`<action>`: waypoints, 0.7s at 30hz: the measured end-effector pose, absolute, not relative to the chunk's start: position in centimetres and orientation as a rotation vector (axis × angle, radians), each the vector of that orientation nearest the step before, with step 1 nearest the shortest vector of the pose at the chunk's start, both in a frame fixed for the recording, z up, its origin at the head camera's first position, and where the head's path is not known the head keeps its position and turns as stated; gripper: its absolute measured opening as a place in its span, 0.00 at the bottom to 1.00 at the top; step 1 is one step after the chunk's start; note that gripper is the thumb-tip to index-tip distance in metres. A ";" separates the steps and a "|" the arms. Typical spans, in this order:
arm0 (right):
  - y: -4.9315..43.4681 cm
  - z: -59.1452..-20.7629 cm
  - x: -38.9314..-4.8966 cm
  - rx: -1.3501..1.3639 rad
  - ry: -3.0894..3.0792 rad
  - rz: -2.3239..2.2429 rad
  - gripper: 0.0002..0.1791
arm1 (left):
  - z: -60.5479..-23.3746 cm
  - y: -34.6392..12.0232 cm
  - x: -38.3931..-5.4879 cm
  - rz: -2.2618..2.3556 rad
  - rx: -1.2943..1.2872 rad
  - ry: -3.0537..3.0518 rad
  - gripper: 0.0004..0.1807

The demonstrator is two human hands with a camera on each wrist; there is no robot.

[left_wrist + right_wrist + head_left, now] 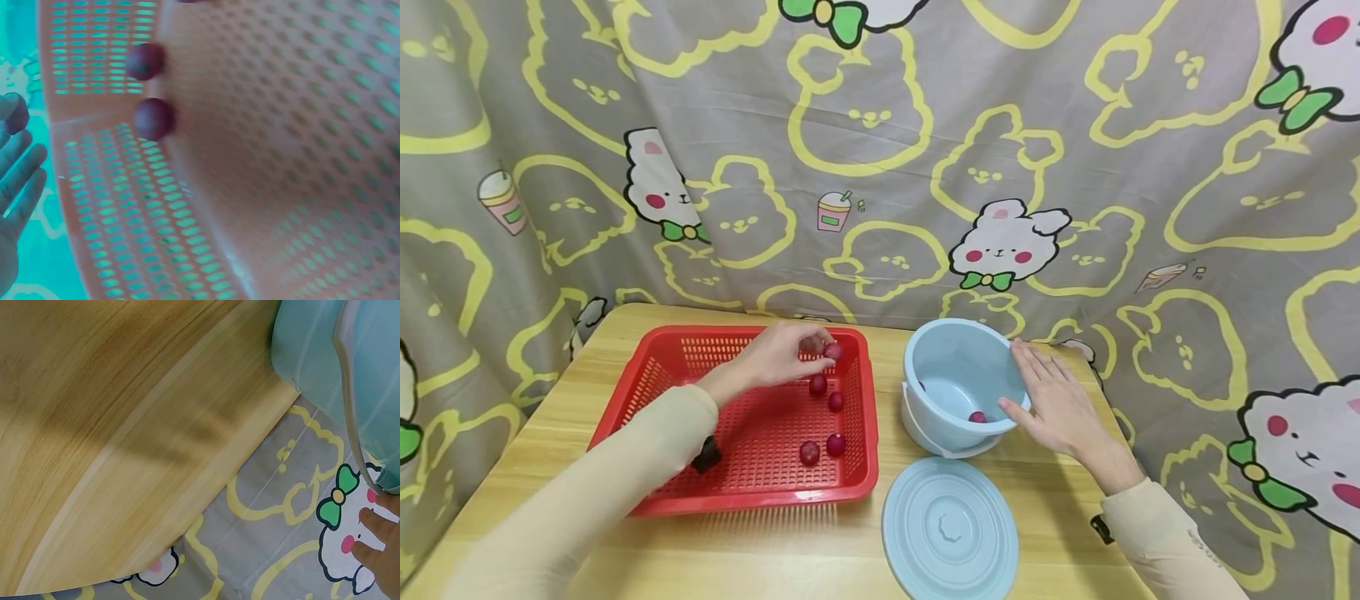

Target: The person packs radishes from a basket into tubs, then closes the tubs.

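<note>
My left hand (775, 354) pinches a small dark red plum (832, 351) between thumb and fingers, over the far right corner of a red perforated basket (752, 502). Several more plums (817, 384) lie on the basket floor along its right side. In the left wrist view, the held plum (17, 114) shows at the left edge, beyond the basket wall. My right hand (1060, 404) rests on the right rim of a light blue bucket (925, 421), fingers straight along the outside and thumb at the rim. Inside the bucket sits a plum (977, 417), with another partly hidden by the left wall.
A round blue lid (951, 527) lies flat in front of the bucket. Everything stands on a wooden table (760, 554). Behind it hangs a grey patterned curtain (880, 200), close to the table's back edge.
</note>
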State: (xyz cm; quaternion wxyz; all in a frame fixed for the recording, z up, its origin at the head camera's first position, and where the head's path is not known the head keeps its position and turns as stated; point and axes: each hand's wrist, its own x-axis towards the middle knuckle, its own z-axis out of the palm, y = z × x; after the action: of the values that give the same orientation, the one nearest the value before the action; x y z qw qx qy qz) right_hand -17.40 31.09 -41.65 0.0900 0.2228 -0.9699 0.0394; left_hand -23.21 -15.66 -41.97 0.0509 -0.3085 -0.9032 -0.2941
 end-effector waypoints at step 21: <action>31.3 -41.7 -17.3 0.666 -2.886 0.109 0.50 | -38.4 -9.1 -23.8 -1.054 -1.065 -2.623 0.15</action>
State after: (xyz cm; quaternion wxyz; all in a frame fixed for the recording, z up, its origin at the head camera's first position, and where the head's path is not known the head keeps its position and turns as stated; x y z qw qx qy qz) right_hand -17.32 31.28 -41.67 0.0888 0.2238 -0.9699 0.0366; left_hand -23.83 -9.12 -38.37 0.0605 -0.3520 -0.8667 -0.3482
